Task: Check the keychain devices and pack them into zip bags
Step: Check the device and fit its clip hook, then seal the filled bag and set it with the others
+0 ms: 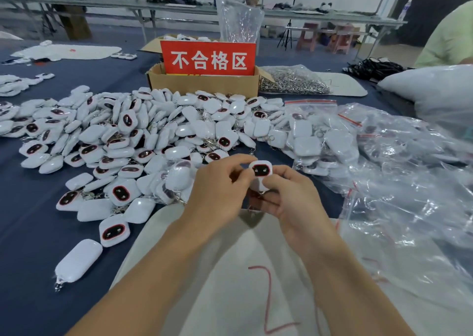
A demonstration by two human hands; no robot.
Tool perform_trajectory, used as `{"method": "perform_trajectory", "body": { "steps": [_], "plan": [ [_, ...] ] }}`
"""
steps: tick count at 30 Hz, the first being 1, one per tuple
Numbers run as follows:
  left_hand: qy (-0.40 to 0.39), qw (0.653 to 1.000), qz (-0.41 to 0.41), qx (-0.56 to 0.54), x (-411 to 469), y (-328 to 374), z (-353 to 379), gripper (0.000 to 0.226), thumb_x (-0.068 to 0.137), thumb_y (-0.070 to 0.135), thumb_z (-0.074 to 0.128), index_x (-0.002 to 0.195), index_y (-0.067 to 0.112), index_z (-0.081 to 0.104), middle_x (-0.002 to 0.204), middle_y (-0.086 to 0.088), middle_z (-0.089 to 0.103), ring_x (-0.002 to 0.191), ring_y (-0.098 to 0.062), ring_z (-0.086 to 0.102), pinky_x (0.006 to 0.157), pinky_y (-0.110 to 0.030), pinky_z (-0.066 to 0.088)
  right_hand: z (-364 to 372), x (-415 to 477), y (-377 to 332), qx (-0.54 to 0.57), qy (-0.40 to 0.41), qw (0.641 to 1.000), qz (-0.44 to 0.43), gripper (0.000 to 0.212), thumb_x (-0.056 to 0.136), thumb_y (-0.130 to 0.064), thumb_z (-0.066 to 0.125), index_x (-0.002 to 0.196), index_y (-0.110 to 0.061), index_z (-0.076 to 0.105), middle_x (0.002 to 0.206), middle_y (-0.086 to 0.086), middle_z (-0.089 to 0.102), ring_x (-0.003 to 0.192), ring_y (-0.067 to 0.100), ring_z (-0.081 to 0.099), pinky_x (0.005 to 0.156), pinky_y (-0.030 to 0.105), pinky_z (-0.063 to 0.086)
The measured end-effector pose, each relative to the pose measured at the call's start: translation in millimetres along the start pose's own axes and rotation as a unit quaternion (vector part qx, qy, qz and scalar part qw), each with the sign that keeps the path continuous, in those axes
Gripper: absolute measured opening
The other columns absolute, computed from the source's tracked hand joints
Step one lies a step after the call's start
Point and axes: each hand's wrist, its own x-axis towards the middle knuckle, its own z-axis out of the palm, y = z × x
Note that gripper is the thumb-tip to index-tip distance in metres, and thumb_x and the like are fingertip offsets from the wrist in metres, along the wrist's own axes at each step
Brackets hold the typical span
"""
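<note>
The blue table (30, 220) is crowded, and that is where the trouble could start. The big heap of loose keychain devices (143, 136) reaches right up to the left hand (220, 189), and the slippery pile of zip bags (409, 194) spreads along the right side. If the piece being checked drops, it would likely land among unchecked ones and could not be told apart. The cardboard box (204, 83) with the red sign (208, 58) stands behind the heap, well apart from the hands, so a faulty piece has to be carried over everything and might be tossed short.

The white mat (217, 271) lies under both forearms. Above its far edge, both hands hold one device (261, 169) between them, dark face up toward the camera. The left hand's curled fingers (240, 160) pinch its left edge. The right hand (289, 197) closes on its right edge and lower part, thumb (275, 179) against the side. The grip is only at the rims — a light one, so the smooth shell could slip. Something dark hangs below the device; whether it is the chain or a bag edge I cannot tell.
</note>
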Motion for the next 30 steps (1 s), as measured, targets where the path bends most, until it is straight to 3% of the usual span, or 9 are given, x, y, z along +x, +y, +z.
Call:
{"method": "perform_trajectory", "body": {
  "steps": [4, 7, 11, 15, 18, 21, 23, 30],
  "plan": [
    [0.006, 1.000, 0.013, -0.024, 1.2, -0.1, 0.4, 0.029, 0.094, 0.015, 0.066, 0.112, 0.034, 0.079, 0.060, 0.023, 0.064, 0.055, 0.002, 0.058, 0.056, -0.006, 0.038, -6.9, 4.4, -5.0, -0.027, -0.047, 0.999, 0.002, 0.023, 0.100, -0.004, 0.054, 0.101, -0.005, 0.077, 0.091, 0.020, 0.077, 0.078, 0.033, 0.076, 0.067, 0.034, 0.062],
    [-0.009, 0.999, 0.031, -0.039, -0.2, 0.7, -1.6, 0.028, 0.092, 0.012, 0.066, 0.101, 0.035, 0.080, 0.058, 0.019, 0.061, 0.051, 0.001, 0.051, 0.053, -0.007, 0.035, -6.8, 5.0, -2.6, -0.067, -0.031, 0.997, -0.027, 0.024, 0.100, -0.003, 0.053, 0.099, -0.003, 0.077, 0.097, 0.028, 0.075, 0.086, 0.042, 0.075, 0.071, 0.040, 0.065],
    [-0.028, 0.998, 0.029, -0.049, -0.5, 3.4, -3.5, 0.027, 0.089, 0.020, 0.064, 0.095, 0.041, 0.079, 0.060, 0.017, 0.064, 0.052, -0.001, 0.051, 0.053, -0.010, 0.035, -6.7, 4.6, -0.9, -0.101, -0.007, 0.993, -0.058, 0.027, 0.099, -0.004, 0.055, 0.092, -0.008, 0.080, 0.094, 0.025, 0.076, 0.086, 0.042, 0.075, 0.063, 0.031, 0.061],
    [0.001, 0.998, -0.012, -0.060, -0.5, 4.8, -2.6, 0.013, 0.087, 0.029, 0.066, 0.091, 0.036, 0.077, 0.075, 0.012, 0.074, 0.070, -0.010, 0.069, 0.067, -0.034, 0.057, -4.7, 5.6, 1.8, -0.113, -0.034, 0.991, -0.070, 0.027, 0.097, -0.006, 0.055, 0.093, -0.012, 0.081, 0.097, 0.024, 0.076, 0.095, 0.043, 0.074, 0.081, 0.047, 0.065],
    [0.006, 0.998, -0.032, -0.058, -0.9, 4.7, -1.7, 0.009, 0.090, 0.029, 0.068, 0.090, 0.033, 0.076, 0.076, 0.011, 0.075, 0.074, -0.011, 0.072, 0.072, -0.039, 0.060, -5.0, 6.4, 1.8, -0.101, -0.042, 0.992, -0.067, 0.024, 0.090, -0.008, 0.058, 0.090, -0.013, 0.081, 0.095, 0.023, 0.077, 0.090, 0.039, 0.076, 0.079, 0.046, 0.065],
    [0.026, 0.997, -0.030, -0.061, -1.4, 5.9, -0.3, 0.008, 0.089, 0.027, 0.072, 0.087, 0.032, 0.078, 0.075, 0.013, 0.076, 0.074, -0.009, 0.073, 0.072, -0.034, 0.060, -5.1, 5.3, 1.5, -0.098, -0.053, 0.992, -0.061, 0.028, 0.073, -0.012, 0.060, 0.091, -0.011, 0.081, 0.093, 0.025, 0.076, 0.083, 0.035, 0.075, 0.079, 0.045, 0.065],
    [0.056, 0.996, -0.023, -0.059, -1.9, 6.5, 1.6, 0.008, 0.087, 0.026, 0.075, 0.085, 0.032, 0.080, 0.074, 0.020, 0.075, 0.072, -0.002, 0.071, 0.071, -0.024, 0.058, -4.3, 4.9, 1.3, -0.097, -0.060, 0.992, -0.057, 0.031, 0.069, -0.007, 0.062, 0.094, -0.007, 0.080, 0.094, 0.025, 0.077, 0.090, 0.043, 0.075, 0.085, 0.051, 0.064],
    [0.046, 0.997, -0.002, -0.058, -1.4, 6.8, 0.7, 0.013, 0.089, 0.022, 0.073, 0.093, 0.033, 0.079, 0.078, 0.022, 0.074, 0.075, 0.002, 0.069, 0.069, -0.015, 0.053, -3.7, 2.9, -3.0, -0.102, -0.058, 0.991, -0.069, 0.032, 0.083, 0.014, 0.059, 0.103, -0.005, 0.075, 0.099, 0.021, 0.078, 0.095, 0.040, 0.076, 0.092, 0.054, 0.061]
  ]
}}
